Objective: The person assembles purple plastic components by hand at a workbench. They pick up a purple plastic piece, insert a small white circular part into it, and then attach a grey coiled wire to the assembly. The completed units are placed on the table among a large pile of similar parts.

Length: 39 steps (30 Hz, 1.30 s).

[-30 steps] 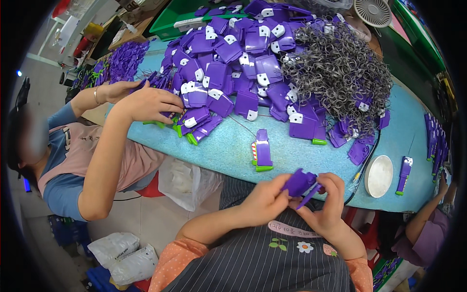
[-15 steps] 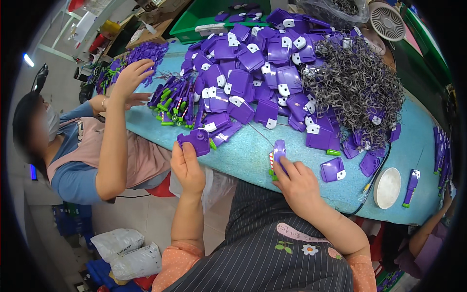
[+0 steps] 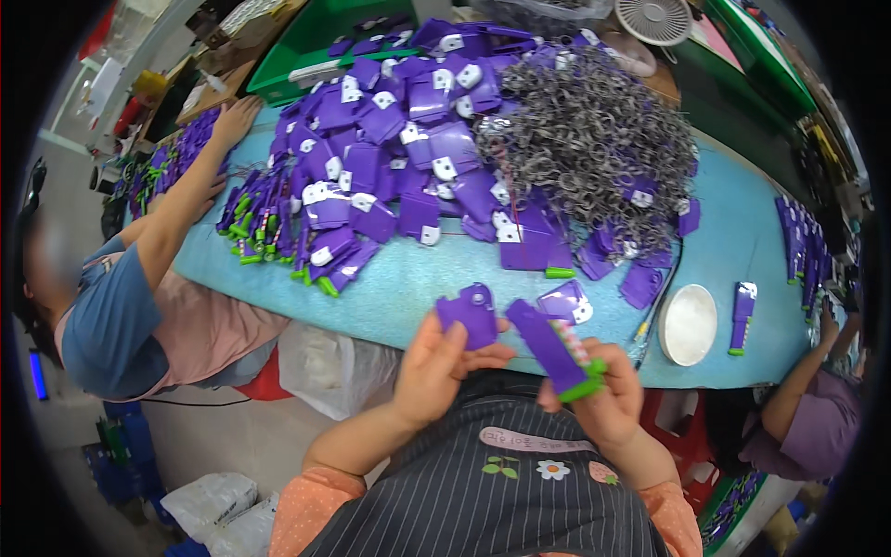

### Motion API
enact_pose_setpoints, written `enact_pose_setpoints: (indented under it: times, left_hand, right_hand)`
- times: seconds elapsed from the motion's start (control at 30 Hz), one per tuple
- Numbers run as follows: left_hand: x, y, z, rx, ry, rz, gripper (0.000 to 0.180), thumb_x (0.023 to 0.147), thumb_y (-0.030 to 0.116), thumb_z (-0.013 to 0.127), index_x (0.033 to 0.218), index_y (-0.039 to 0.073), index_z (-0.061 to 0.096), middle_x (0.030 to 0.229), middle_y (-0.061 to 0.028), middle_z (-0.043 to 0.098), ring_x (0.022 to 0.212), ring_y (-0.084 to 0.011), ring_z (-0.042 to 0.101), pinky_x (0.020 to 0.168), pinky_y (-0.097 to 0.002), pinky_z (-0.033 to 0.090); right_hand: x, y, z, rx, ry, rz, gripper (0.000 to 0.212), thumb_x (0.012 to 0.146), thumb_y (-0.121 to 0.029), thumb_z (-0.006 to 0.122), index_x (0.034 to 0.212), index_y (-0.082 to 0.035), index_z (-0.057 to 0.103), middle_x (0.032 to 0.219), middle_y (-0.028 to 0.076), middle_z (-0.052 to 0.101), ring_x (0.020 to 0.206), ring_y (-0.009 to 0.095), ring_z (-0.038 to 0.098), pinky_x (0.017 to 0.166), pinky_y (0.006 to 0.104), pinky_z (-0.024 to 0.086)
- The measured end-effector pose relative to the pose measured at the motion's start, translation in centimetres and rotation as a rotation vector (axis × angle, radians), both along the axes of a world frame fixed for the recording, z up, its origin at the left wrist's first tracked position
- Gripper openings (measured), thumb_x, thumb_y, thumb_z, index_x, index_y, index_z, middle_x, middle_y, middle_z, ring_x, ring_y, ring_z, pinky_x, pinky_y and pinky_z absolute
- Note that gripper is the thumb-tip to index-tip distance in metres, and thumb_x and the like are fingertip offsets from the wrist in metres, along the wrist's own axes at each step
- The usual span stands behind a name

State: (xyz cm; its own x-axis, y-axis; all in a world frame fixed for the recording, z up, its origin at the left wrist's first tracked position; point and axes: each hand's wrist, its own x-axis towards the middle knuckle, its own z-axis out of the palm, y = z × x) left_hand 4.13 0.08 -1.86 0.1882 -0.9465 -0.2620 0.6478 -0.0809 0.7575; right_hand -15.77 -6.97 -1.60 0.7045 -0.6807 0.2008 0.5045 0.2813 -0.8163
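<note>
In front of my apron, my left hand (image 3: 430, 373) pinches a flat purple plastic panel (image 3: 471, 320) with a round raised feature near its top. Close to its right, my right hand (image 3: 613, 401) grips a long purple plastic piece (image 3: 546, 351) with a bright green end and a red-and-white striped edge. The two parts are held near each other but apart. Just beyond them, a purple panel with a white corner (image 3: 565, 303) lies on the blue-green tabletop (image 3: 408, 297).
Purple panels with white corners (image 3: 371, 167) form a large heap, beside a tangle of dark grey wires (image 3: 594, 139). Green-ended purple pieces (image 3: 251, 223) lie left. A white dish (image 3: 688, 325) and black cable stand right. Co-workers sit at both sides; a fan (image 3: 653, 19) is behind.
My right hand has lifted the green-ended purple piece off the table and turned it. My left hand has brought its panel rightward beside it. The left co-worker's arm reaches farther out.
</note>
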Motion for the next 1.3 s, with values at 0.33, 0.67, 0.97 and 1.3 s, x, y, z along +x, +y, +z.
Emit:
enact_pose_setpoints:
  times: [0.33, 0.67, 0.97, 1.3]
  left_hand:
    - [-1.7, -0.9, 0.5, 0.025, -0.130, -0.197, 0.034, 0.099, 0.025, 0.037, 0.125, 0.001, 0.033, 0.109, -0.0183, 0.058, 0.091, -0.0231, 0.064, 0.078, -0.0329, 0.053]
    - [-3.5, -0.1, -1.7, 0.159, -0.102, -0.492, 0.028, 0.095, 0.011, 0.047, 0.120, -0.001, 0.042, 0.108, -0.0149, 0.060, 0.092, -0.0199, 0.063, 0.084, -0.0336, 0.052]
    - [-3.7, -0.8, 0.7, -0.041, -0.047, -0.212, 0.028, 0.096, 0.008, 0.045, 0.122, -0.002, 0.041, 0.110, -0.0131, 0.059, 0.099, -0.0184, 0.061, 0.085, -0.0302, 0.051]
    - [-4.5, 0.6, 0.2, -0.092, -0.262, -0.223, 0.029, 0.095, 0.002, 0.046, 0.123, -0.005, 0.045, 0.110, -0.0107, 0.060, 0.096, -0.0099, 0.057, 0.083, -0.0240, 0.047]
  right_hand:
    - [-3.0, -1.5, -1.0, 0.076, 0.387, -0.123, 0.041, 0.096, -0.015, 0.043, 0.132, 0.004, 0.040, 0.129, 0.018, 0.049, 0.111, 0.025, 0.054, 0.089, 0.0342, 0.046]
    - [1.9, -4.7, 2.3, -0.089, 0.592, -0.375, 0.028, 0.090, -0.009, 0.056, 0.114, 0.006, 0.059, 0.093, 0.012, 0.064, 0.077, 0.015, 0.061, 0.068, 0.0273, 0.049]
    - [0.8, -1.3, 1.9, -1.056, 0.764, -0.723, 0.024, 0.067, 0.001, 0.070, 0.091, 0.000, 0.066, 0.055, 0.003, 0.044, 0.041, 0.016, 0.042, 0.038, 0.0295, 0.031]
    - [0.5, -1.3, 2.3, -1.107, 0.874, -0.679, 0.017, 0.069, -0.003, 0.070, 0.084, -0.003, 0.064, 0.057, 0.003, 0.043, 0.044, 0.019, 0.045, 0.040, 0.0316, 0.035]
